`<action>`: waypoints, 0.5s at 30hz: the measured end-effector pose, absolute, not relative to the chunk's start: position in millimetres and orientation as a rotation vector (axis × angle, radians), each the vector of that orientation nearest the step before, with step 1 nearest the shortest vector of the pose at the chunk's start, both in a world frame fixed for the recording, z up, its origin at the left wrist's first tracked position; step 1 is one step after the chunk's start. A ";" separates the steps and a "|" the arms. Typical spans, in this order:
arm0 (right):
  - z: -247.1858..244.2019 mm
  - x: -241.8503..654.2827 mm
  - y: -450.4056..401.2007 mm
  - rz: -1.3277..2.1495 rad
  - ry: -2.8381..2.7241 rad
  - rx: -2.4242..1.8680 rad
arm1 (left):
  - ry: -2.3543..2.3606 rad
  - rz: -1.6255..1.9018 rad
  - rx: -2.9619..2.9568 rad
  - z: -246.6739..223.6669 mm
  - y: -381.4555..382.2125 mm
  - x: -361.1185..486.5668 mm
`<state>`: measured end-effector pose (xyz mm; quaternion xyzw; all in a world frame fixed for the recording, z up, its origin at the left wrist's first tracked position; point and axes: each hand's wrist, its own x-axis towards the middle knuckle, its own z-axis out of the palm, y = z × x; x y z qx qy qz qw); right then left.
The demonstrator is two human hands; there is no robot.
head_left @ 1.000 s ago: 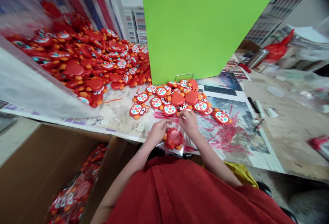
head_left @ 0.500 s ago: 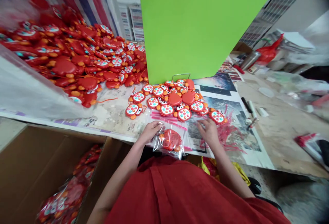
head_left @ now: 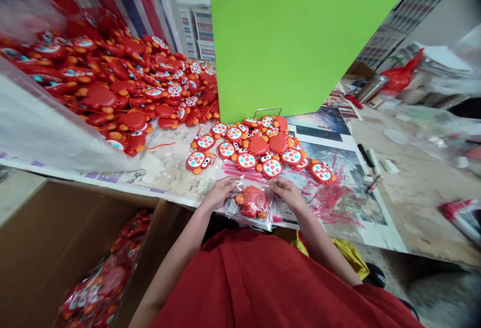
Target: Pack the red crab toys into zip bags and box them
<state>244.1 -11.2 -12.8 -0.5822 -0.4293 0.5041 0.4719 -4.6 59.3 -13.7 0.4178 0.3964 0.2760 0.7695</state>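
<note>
Just over the table's near edge is a clear plastic bag (head_left: 233, 209) with a red and orange crab-shaped toy (head_left: 254, 200) inside it, its plain red back up. My left hand (head_left: 221, 192) pinches the bag's upper left corner. On the opposite upper corner, the fingers of my right hand (head_left: 287, 192) are closed. Beyond both hands lies a small heap of similar crab toys (head_left: 258, 144), several showing white faces with coloured dots. Pink plastic strips (head_left: 330, 197) are strewn to the right of my right hand.
A large pile of crab toys (head_left: 131, 87) spills from a plastic-lined sack at left. Below it stands a cardboard box (head_left: 56, 237) holding bagged toys. A tall green board (head_left: 293, 42) rises behind the heap. Pens (head_left: 364, 155) and a red bag (head_left: 404, 74) lie right.
My right hand has moved left from beside the bag and closed on its upper right corner. The bag is now held at both top corners, with my left hand still on it.
</note>
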 end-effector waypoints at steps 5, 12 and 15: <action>-16.9 244.0 -9.7 1.283 -1.019 -1.437 | 0.929 0.638 0.926 -9.0 56.9 -2.2; -21.3 243.1 -8.0 1.261 -1.138 -1.464 | 0.924 0.667 0.955 -12.9 54.4 -0.8; -29.8 238.7 -7.5 1.136 -1.204 -1.457 | 0.916 0.712 0.957 -14.2 53.0 4.2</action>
